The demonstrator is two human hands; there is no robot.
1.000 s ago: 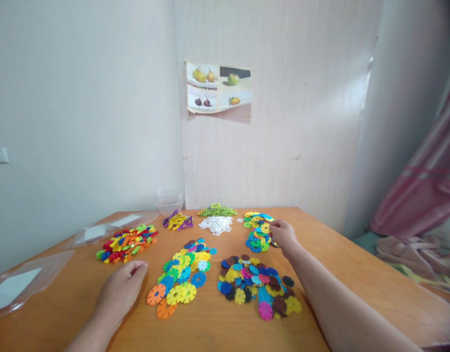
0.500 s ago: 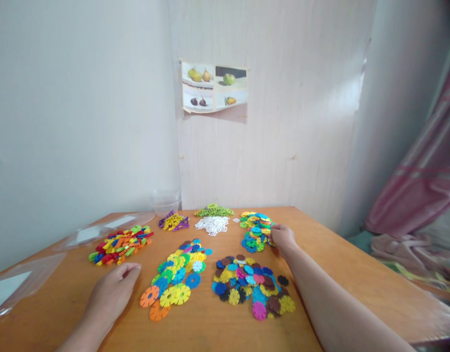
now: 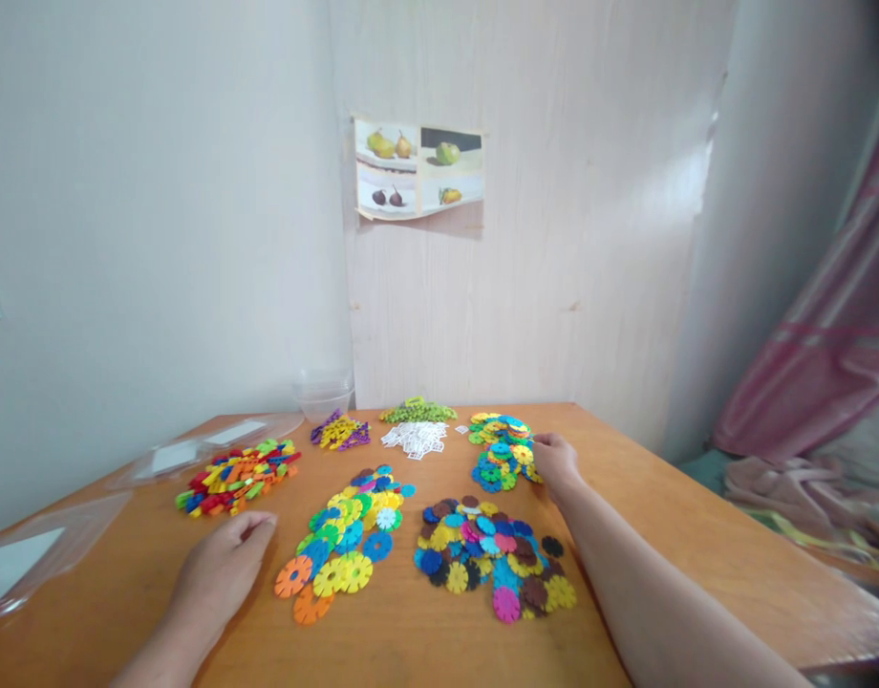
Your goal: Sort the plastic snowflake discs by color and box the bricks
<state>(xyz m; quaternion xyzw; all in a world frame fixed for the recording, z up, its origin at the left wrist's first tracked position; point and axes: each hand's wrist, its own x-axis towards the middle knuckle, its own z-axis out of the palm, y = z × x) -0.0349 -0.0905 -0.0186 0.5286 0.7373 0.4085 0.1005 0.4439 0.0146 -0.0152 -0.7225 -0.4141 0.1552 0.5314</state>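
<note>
Brown wooden table [image 3: 647, 497], pale wall [image 3: 525, 315] behind, fruit prints [image 3: 411, 172] on it, pink curtain [image 3: 804, 344] at right. My right hand [image 3: 554, 463] is at the right side of the far-right pile of flower-shaped discs [image 3: 501, 449], fingers drawn together; whether they pinch one, I cannot tell. Half a second on, it sits slightly higher in view. My left hand [image 3: 221, 564] lies as before, loosely curled, thumb against forefinger, near the mixed-colour bricks [image 3: 239, 475]. Wood stretches from my right hand to the table's right edge; a narrower strip separates my left from the middle discs [image 3: 350, 537].
</note>
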